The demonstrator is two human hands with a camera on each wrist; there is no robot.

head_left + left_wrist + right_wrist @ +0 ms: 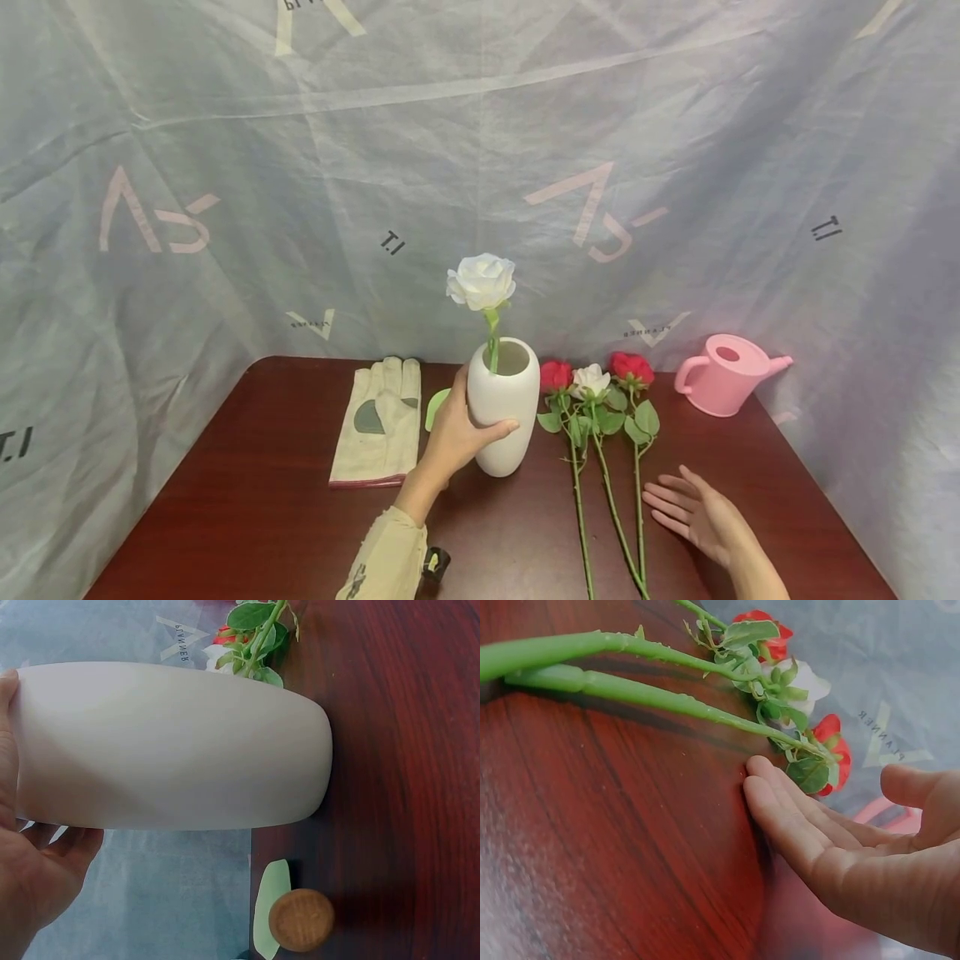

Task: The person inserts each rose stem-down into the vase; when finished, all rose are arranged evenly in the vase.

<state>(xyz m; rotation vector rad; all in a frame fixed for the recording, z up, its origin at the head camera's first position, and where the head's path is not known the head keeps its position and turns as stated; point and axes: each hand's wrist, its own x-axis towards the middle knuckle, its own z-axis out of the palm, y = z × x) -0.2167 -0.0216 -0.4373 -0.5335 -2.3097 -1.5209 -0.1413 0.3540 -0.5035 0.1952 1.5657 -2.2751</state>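
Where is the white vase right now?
In the head view, the white vase is near the middle, gripped by the left hand, with three loose roses just to its right.

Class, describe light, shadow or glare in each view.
Head: the white vase is bright outside, shaded inside its mouth; left wrist: a shadow darkens the vase beside the left hand; right wrist: glare whitens the tabletop at lower left.

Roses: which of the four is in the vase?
The white rose with its bloom above the rim of the vase; the two red roses and second white rose lie on the table.
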